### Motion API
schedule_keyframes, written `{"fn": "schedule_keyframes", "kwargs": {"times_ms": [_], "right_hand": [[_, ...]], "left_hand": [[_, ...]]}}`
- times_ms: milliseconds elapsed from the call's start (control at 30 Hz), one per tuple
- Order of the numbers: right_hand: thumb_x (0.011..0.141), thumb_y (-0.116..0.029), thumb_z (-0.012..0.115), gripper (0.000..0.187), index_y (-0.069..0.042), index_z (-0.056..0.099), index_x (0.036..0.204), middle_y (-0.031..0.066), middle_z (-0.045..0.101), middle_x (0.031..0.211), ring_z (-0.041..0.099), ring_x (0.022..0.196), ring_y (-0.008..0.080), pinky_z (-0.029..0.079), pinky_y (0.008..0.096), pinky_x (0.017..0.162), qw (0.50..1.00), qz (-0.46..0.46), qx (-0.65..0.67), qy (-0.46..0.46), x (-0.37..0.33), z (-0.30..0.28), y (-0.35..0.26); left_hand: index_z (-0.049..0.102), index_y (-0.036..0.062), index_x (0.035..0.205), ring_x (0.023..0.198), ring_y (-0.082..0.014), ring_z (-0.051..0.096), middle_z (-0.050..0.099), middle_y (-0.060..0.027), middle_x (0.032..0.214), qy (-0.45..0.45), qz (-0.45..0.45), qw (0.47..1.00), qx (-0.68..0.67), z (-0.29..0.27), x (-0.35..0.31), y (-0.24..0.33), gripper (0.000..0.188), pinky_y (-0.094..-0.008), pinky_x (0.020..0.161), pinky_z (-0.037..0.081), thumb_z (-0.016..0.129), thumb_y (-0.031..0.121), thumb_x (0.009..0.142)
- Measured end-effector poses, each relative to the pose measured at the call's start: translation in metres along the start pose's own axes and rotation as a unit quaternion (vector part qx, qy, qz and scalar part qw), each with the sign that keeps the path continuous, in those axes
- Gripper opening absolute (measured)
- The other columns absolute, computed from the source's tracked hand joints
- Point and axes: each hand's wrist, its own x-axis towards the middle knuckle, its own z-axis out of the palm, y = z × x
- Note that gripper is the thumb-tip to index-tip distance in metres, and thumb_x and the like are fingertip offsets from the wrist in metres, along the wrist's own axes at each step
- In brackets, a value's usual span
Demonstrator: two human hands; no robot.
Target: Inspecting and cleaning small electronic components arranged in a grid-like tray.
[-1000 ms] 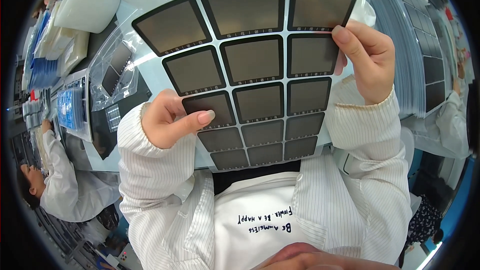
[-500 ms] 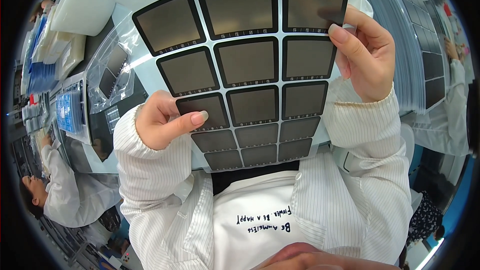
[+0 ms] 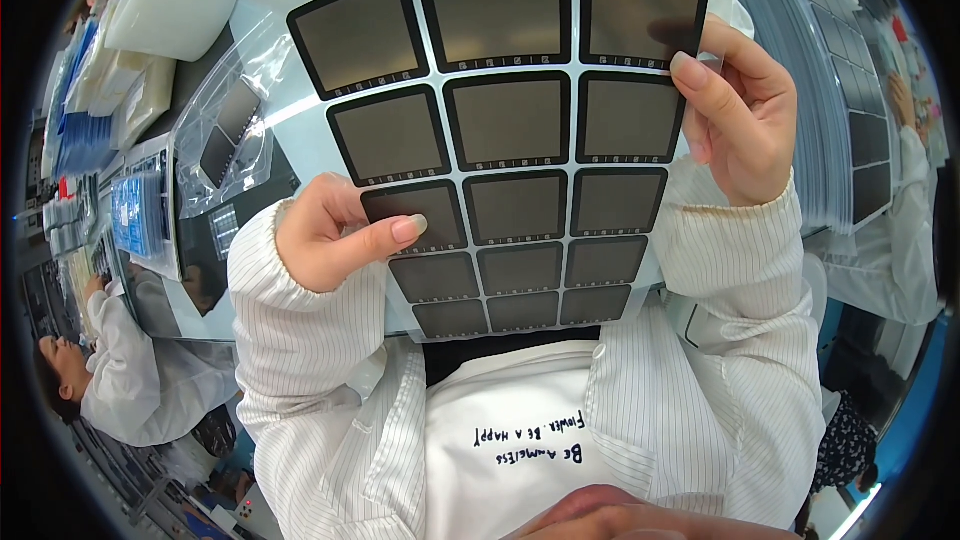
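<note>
A pale worktop [image 3: 300,155] spreads under everything, bearing clear bags with dark panels [image 3: 225,135] at the left and a tall stack of like sheets [image 3: 830,110] at the right. Held up in front of the chest is the large clear sheet of dark square panels [image 3: 510,130], three across and five down. It looks thin, light and floppy, likely easy to crease or smudge, so the bare margins are the safest place to take it. The left hand [image 3: 335,240] pinches its left edge, thumb lying across a middle panel; the right hand [image 3: 740,120] has its grip closed on the upper right edge
</note>
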Motion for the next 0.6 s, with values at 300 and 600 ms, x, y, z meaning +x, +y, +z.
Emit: {"fn": "schedule_keyframes", "kwargs": {"times_ms": [300, 600], "right_hand": [[0.083, -0.005, 0.065, 0.020, 0.002, 0.065, 0.102, 0.0067, 0.066, 0.076, 0.045, 0.040, 0.0041, 0.030, 0.0167, 0.038, 1.000, 0.013, 0.021, -0.008, 0.000, -0.004, 0.003], [0.084, -0.005, 0.063, 0.023, 0.004, 0.063, 0.105, 0.0091, 0.067, 0.083, 0.045, 0.039, 0.0041, 0.030, 0.0159, 0.038, 0.999, 0.003, 0.023, -0.026, 0.001, -0.012, 0.013]], "left_hand": [[0.061, -0.0032, 0.067, 0.054, -0.0080, 0.044, 0.054, -0.0018, 0.058, 0.000, -0.018, 1.000, -0.002, 0.001, -0.001, 0.007, 0.037, -0.0245, 0.050, 0.038, 0.061, 0.025, 0.090], [0.066, -0.0057, 0.074, 0.060, -0.0088, 0.050, 0.061, -0.0048, 0.063, 0.000, -0.031, 0.999, -0.011, 0.002, -0.003, 0.009, 0.035, -0.0257, 0.055, 0.043, 0.064, 0.025, 0.089]]}}
